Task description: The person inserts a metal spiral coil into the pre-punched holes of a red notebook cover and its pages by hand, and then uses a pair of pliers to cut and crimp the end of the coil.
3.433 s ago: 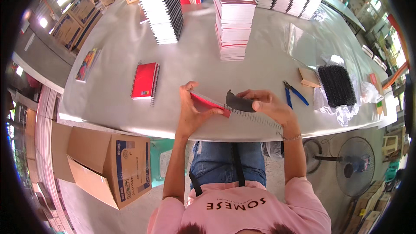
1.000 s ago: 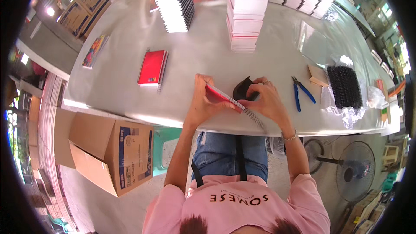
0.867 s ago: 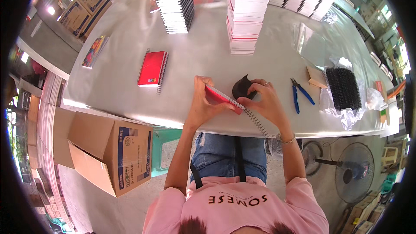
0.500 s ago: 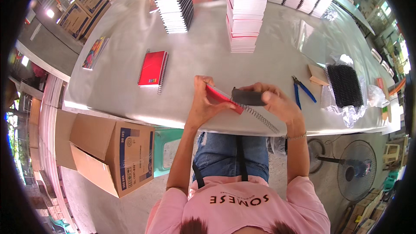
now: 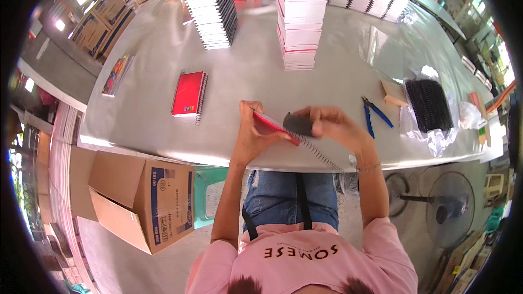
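Observation:
Near the table's front edge my left hand grips a small red-covered notebook, its thumb on one side and its fingers on the other. A thin metal spiral coil runs along the notebook's edge and trails off past its near end toward my right wrist. My right hand is closed around a dark, flat, slightly curved piece, held against or just over the coil at the notebook's edge; exact contact cannot be made out. Another red notebook, with a coil sticking out at its near end, lies to the left.
Blue-handled cutters, a wooden block and a bundle of black coils on plastic lie at right. Tall stacks of bound notebooks and unbound books stand farther back. An open carton sits below the table's left front.
My right hand and the dark piece have shifted slightly left along the coil. My left hand keeps its hold on the notebook. The whole view has shifted a little.

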A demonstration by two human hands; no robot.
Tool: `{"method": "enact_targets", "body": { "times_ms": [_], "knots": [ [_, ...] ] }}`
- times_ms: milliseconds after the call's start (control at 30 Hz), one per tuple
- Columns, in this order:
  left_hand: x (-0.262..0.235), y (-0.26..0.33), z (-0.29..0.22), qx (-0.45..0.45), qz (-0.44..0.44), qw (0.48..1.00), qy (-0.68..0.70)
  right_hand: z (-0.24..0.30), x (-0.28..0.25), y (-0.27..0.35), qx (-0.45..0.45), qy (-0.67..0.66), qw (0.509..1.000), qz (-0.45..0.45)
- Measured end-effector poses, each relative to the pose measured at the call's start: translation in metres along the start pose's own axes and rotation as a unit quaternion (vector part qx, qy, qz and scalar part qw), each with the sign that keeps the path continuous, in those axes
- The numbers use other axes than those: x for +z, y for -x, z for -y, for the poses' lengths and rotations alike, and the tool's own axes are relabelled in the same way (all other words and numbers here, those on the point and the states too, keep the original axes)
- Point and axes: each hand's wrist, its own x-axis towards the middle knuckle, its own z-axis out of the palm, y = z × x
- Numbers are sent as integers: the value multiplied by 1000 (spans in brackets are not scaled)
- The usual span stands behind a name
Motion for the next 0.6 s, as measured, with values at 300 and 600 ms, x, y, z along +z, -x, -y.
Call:
{"method": "enact_targets", "body": {
  "times_ms": [300,600],
  "knots": [
    [-2,2,3,42,1,999,-20,-23,-2,-4,13,276,958,-72],
    [-3,5,13,-30,28,995,94,-12,11,-8,53,313,948,-28]
  ]
}}
